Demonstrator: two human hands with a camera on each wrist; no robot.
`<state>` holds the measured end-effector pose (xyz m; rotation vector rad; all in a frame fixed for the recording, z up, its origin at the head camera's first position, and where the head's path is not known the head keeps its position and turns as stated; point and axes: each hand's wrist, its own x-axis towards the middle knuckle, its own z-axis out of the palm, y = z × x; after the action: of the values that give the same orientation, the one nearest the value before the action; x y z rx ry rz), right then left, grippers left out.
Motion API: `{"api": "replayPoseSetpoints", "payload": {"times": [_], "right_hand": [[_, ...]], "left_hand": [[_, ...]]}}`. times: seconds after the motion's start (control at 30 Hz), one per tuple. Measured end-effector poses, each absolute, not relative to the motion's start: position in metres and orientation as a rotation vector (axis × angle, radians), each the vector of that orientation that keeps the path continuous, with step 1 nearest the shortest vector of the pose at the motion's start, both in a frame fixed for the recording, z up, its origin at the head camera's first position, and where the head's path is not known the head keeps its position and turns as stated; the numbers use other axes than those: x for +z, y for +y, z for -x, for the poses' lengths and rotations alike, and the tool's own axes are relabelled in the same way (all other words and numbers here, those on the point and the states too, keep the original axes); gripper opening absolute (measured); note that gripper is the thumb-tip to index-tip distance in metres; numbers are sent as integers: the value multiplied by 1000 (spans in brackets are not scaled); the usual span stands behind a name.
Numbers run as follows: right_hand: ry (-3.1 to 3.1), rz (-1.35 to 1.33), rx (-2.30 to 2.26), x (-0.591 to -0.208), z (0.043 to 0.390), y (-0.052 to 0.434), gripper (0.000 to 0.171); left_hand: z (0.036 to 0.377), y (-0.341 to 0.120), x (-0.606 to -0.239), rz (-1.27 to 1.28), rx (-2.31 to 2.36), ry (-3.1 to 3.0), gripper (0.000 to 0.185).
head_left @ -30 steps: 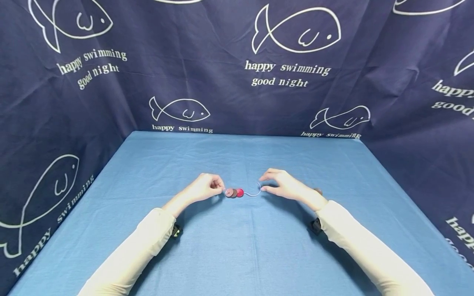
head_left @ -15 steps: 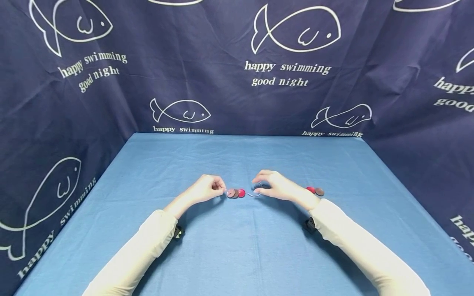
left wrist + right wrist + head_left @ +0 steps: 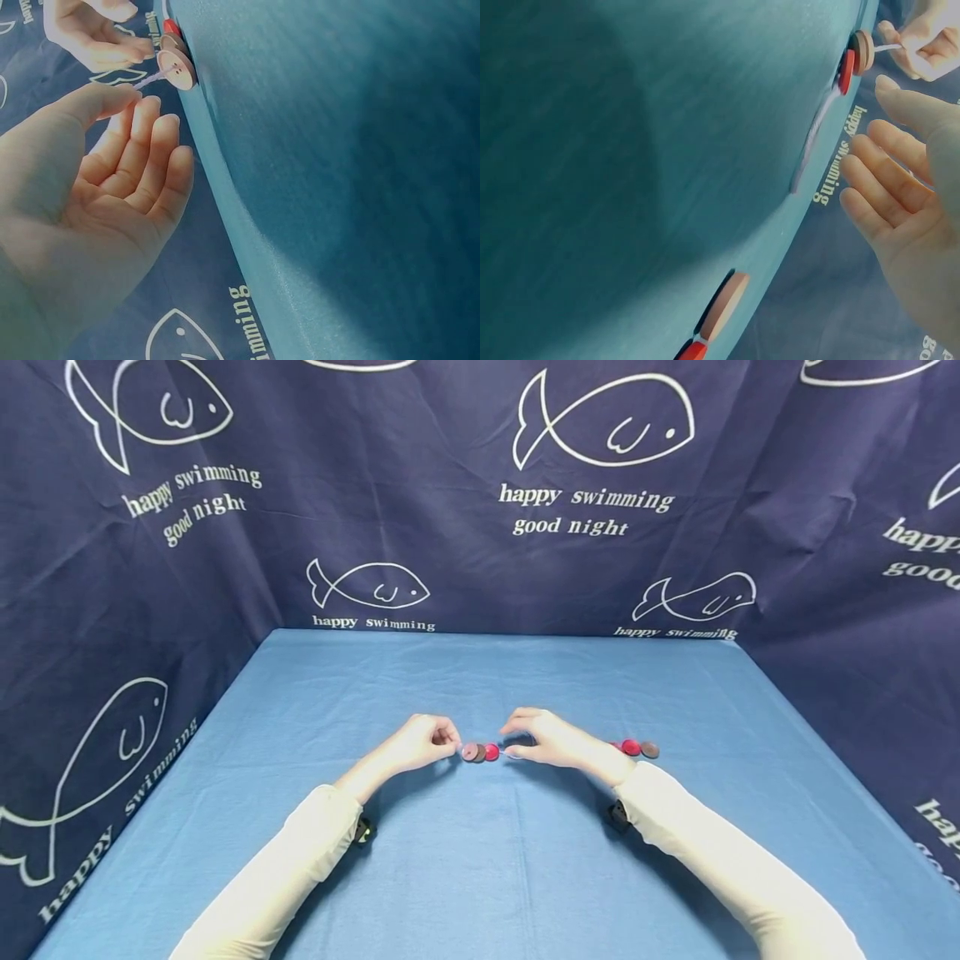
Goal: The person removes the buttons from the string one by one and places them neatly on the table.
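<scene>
While a blue cloth (image 3: 450, 877) covers the table under the red button (image 3: 492, 752) of a small row, a navy curtain (image 3: 450, 435) with white fish outlines and lettering rises well beyond that button and runs along both sides. Cream sleeves (image 3: 277, 868) reach in from the near edge, one on either side of it, each with a dark camera (image 3: 363, 831) at the wrist.

Immediately left of the red button, overlapping it as seen from the head, sits a brown button (image 3: 480, 753); left of that is a pink button (image 3: 469, 752). Farther left is the left hand (image 3: 427, 742), its thumb and index finger pinched together on one end of a pale cord (image 3: 814, 142) beside the pink button. On the right of the red button, the cord runs out along the cloth.

Just right of it is the right hand (image 3: 551, 737), thumb and fingers apart, seemingly gripping nothing, though the cord beneath them is hard to follow. Well to its right lie a loose red button (image 3: 632, 747) and a loose brown button (image 3: 650, 750), touching or nearly so.
</scene>
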<state>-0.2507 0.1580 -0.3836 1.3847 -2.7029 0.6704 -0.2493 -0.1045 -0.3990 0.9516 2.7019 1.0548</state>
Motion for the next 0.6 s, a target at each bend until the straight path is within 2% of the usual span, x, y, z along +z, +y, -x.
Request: {"api": "replayPoseSetpoints", "payload": {"times": [0.6], "right_hand": [[-2710,-1432,694,-388,257,140,27]], "left_hand": [[248,-108,-397,-989,1038,2720,4]]}}
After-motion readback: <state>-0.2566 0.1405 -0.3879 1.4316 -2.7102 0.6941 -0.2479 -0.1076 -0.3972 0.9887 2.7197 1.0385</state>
